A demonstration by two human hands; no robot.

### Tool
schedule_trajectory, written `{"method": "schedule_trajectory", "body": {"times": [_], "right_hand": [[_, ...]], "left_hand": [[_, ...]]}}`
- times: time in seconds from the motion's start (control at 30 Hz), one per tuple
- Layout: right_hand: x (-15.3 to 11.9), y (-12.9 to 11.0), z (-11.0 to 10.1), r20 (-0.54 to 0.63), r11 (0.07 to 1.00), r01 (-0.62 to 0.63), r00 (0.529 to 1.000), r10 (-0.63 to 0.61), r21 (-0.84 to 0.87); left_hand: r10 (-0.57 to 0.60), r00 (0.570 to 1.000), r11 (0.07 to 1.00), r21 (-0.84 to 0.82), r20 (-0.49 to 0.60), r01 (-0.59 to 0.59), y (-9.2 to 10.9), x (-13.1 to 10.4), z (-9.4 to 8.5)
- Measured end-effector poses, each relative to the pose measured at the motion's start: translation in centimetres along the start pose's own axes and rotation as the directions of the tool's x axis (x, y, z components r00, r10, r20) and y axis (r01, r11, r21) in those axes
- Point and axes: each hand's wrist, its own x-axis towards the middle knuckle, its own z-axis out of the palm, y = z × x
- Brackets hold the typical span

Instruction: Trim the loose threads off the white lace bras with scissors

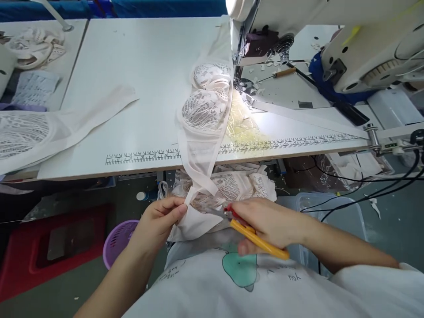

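Note:
A cream lace bra (205, 110) runs from beside the sewing machine's needle area over the table's front edge. My left hand (165, 216) pinches the narrow end of its band just below that edge. In my right hand (265, 221) is a pair of scissors (258, 239) with yellow and red handles, gripped in the palm. Their blades point left toward the pinched band; whether they touch the fabric I cannot tell. Under both hands, a bundle of lace bra pieces (241, 185) lies across my lap.
The sewing machine (285, 17) stands at the upper right. A wooden-handled awl (284, 73) and fabric scraps lie by it. White tape (298, 114) feeds through a metal guide. Another bra (66, 128) lies on the left. Below are a purple basket (119, 240) and a clear bin (344, 212).

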Motion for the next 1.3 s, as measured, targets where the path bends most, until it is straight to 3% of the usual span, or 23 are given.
{"method": "schedule_trajectory", "body": {"times": [0.1,0.23,0.4,0.7,0.8,0.87,1.0,1.07,1.23,1.3], "right_hand": [[-0.5,0.3,0.7,0.156,0.984,-0.127,0.977,0.147,-0.127],[0.4,-0.1,1.3,0.179,0.98,-0.154,0.968,0.176,-0.13],[1.5,-1.0,1.7,0.127,0.986,-0.131,0.981,0.144,-0.106],[2.2,-0.7,3.1,0.073,0.974,-0.227,0.971,0.228,-0.026],[1.8,-0.2,2.7,-0.007,0.975,-0.205,0.979,0.206,0.083],[1.4,0.0,2.1,-0.133,0.971,-0.155,0.975,0.18,0.182],[1.0,-0.6,1.0,-0.436,0.887,0.183,0.9,0.023,0.424],[1.2,-1.1,0.9,-0.477,0.811,0.284,0.879,-0.007,0.511],[1.7,-1.6,0.9,-0.408,0.715,0.252,0.911,0.051,0.652],[1.4,-1.3,0.8,-0.402,0.737,0.224,0.913,0.07,0.638]], "left_hand": [[0.002,1.0,1.0,0.029,-0.017,-0.001,-0.5,0.0,-0.3],[0.014,1.0,0.997,0.082,-0.017,-0.012,-0.7,-0.4,0.0],[0.023,0.999,0.996,0.086,-0.028,-0.02,-0.2,-1.3,0.6],[0.035,0.997,0.991,0.13,-0.074,-0.025,0.0,-1.4,0.4],[0.082,0.993,0.972,0.226,-0.086,-0.061,0.4,-1.6,0.3],[0.145,0.986,0.947,0.299,-0.081,-0.115,0.8,-2.0,0.6],[0.209,0.978,0.903,0.381,0.015,-0.199,1.5,-3.1,2.0],[0.217,0.974,0.884,0.409,0.066,-0.224,1.8,-3.4,2.9],[0.276,0.927,0.803,0.468,0.255,-0.368,2.1,-2.6,4.9],[0.276,0.901,0.766,0.489,0.336,-0.417,2.1,-2.0,5.5]]}}
